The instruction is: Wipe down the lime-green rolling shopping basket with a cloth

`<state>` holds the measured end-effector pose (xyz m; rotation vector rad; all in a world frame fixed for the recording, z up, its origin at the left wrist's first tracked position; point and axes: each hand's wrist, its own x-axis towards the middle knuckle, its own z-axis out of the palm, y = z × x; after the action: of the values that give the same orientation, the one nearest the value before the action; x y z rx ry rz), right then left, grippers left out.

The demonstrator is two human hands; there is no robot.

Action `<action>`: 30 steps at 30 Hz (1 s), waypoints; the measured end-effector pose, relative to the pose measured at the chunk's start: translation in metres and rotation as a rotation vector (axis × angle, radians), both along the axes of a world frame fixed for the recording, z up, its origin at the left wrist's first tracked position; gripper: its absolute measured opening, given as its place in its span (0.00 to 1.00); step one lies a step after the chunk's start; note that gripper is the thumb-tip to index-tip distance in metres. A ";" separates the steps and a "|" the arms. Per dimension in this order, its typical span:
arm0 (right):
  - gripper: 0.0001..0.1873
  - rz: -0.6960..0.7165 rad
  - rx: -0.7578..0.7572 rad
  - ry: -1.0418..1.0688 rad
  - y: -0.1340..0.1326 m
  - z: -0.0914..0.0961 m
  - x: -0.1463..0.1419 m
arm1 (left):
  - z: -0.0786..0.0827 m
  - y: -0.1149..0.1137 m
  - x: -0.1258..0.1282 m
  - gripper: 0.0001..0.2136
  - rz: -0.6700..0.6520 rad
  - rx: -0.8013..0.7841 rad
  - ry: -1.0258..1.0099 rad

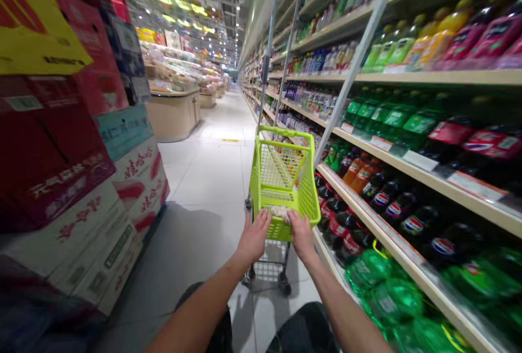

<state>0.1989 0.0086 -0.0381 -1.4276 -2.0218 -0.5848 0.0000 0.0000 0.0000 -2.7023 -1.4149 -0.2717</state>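
The forearms [204,305] are bare and the dark trousers [306,331] perhaps blue denim.

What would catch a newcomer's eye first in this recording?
Probably the lime-green cart just right of the picture's centre, with the person's hands at its near edge. Next, perhaps, the colourful bottles filling the shelves on the right. The yellow sign at upper left also stands out, by the stacked boxes.

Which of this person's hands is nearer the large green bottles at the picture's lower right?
Right. The right hand is at the green cart's near edge, left of the bottles; the left hand is farther left along that edge.
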 end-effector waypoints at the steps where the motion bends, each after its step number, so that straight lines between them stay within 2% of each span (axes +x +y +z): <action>1: 0.24 -0.031 0.011 0.016 -0.002 0.000 0.009 | 0.001 -0.001 0.000 0.31 -0.002 -0.001 0.006; 4: 0.24 -0.113 0.049 0.076 -0.011 -0.002 0.033 | 0.002 -0.002 0.001 0.31 -0.002 -0.004 0.003; 6: 0.25 -0.179 0.090 0.140 -0.017 -0.004 0.039 | 0.002 -0.004 0.003 0.31 -0.002 -0.006 -0.018; 8: 0.27 -0.174 0.097 0.179 -0.021 -0.007 0.029 | 0.002 -0.005 0.007 0.31 0.011 -0.010 -0.037; 12: 0.31 -0.029 0.033 0.186 -0.016 -0.009 -0.018 | 0.003 -0.004 0.008 0.30 0.041 -0.021 -0.023; 14: 0.31 0.019 0.014 0.164 -0.013 -0.006 -0.025 | 0.005 -0.003 0.005 0.29 0.022 -0.011 -0.004; 16: 0.29 -0.019 0.026 0.155 -0.014 -0.001 -0.012 | 0.007 -0.002 0.002 0.29 0.007 -0.005 0.012; 19: 0.26 -0.176 0.076 0.172 -0.021 0.003 0.024 | 0.008 -0.003 0.002 0.31 0.019 -0.024 0.018; 21: 0.25 -0.222 0.093 0.178 -0.026 0.003 0.033 | 0.007 -0.004 0.006 0.32 0.036 -0.034 0.013; 27: 0.30 -0.024 0.035 0.151 -0.018 -0.003 -0.022 | 0.003 -0.008 0.013 0.31 0.026 -0.008 -0.011; 30: 0.29 -0.042 0.041 0.152 -0.016 0.000 -0.007 | 0.004 -0.008 0.008 0.31 0.014 -0.007 -0.013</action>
<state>0.1916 -0.0077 -0.0384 -1.4482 -1.8556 -0.5167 0.0083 -0.0075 0.0042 -2.7002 -1.4405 -0.2842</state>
